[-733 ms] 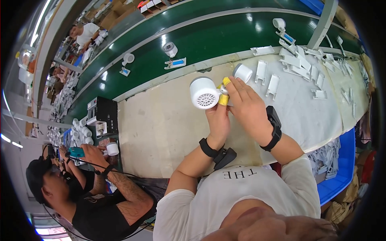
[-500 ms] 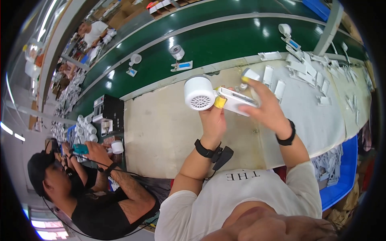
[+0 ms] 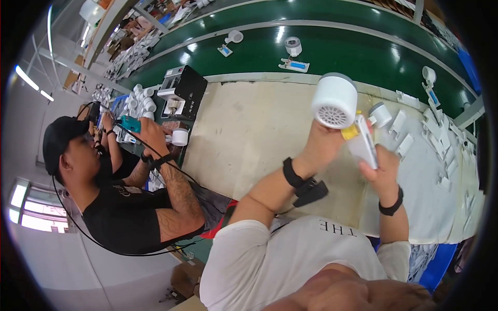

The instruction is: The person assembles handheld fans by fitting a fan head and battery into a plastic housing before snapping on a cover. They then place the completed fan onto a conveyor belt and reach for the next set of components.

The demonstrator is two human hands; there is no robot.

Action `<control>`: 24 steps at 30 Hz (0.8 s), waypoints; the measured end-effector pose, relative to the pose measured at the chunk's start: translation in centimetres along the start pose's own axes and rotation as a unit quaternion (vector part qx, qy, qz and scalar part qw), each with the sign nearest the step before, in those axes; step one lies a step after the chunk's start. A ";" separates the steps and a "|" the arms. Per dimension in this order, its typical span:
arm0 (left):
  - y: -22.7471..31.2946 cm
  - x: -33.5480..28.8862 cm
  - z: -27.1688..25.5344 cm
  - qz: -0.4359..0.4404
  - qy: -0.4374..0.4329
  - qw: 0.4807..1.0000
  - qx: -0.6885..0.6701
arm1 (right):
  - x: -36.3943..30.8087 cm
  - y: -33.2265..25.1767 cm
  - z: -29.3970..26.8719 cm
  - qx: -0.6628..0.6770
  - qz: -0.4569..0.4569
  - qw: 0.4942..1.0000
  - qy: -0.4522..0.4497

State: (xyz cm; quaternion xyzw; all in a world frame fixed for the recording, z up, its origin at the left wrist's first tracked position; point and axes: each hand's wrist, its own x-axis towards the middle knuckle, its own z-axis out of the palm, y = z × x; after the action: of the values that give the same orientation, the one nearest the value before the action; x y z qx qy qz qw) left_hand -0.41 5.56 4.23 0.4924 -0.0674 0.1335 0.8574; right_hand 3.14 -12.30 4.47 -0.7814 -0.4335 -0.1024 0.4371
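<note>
A white handheld fan (image 3: 334, 98), with a drum-shaped head and a round slotted grille, is held up above the table. My left hand (image 3: 324, 145) is closed round its neck just under the head, with yellow wrapping on the fingers there. On the far end of the flat white handle (image 3: 366, 142), my right hand (image 3: 385, 168) is closed, thumb on the near side. Some fingers of both hands are hidden behind the handle. Just beyond the handle lies another white round piece (image 3: 381, 115), partly covered by it.
White casing parts (image 3: 436, 132) lie scattered at the right. A green conveyor (image 3: 259, 57) beyond the table carries fan assemblies with blue cells (image 3: 295, 65). At left stand a black machine (image 3: 184, 93) and a co-worker (image 3: 140, 202) holding a teal power tool (image 3: 129, 123). A blue bin (image 3: 441, 267) sits below right.
The view has swung left. The handle has tipped from nearly level to steeply downward, and my right hand has gone from spread fingers beside it to closing on its far end.
</note>
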 end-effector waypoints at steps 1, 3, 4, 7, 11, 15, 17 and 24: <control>0.9 0.2 -0.4 -0.005 -0.006 0.997 0.078 | -0.8 0.9 1.3 0.007 0.050 0.996 -0.079; 2.1 0.6 -4.0 -0.100 -0.055 0.969 0.219 | -0.2 0.0 1.8 0.086 0.165 0.945 -0.268; 2.9 0.8 -7.2 -0.138 -0.081 0.941 0.297 | -0.1 -0.2 1.7 0.087 0.161 0.945 -0.273; 7.6 0.8 -15.1 -0.109 -0.140 0.702 0.690 | 0.0 -0.4 0.8 0.040 0.157 0.936 -0.311; 12.6 -1.4 -23.4 -0.330 -0.175 0.496 0.784 | 1.9 -0.7 0.0 -0.004 0.063 0.941 -0.333; 16.3 1.8 -24.9 -0.401 -0.261 0.411 0.776 | 9.2 0.9 2.1 -0.073 -0.029 0.924 -0.374; 17.1 6.6 -27.5 -0.406 -0.177 0.465 0.767 | 14.5 2.8 5.8 -0.074 -0.080 0.922 -0.371; 13.4 17.7 -39.3 -0.137 0.243 0.558 0.781 | 29.4 8.9 21.7 -0.167 -0.106 0.960 -0.196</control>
State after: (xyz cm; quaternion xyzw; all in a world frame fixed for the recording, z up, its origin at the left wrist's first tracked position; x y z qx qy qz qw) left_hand 11.95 48.73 -0.16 0.9217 0.3424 0.1289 0.1288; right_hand 22.95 19.51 2.06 -0.7978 -0.5676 -0.0635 0.1934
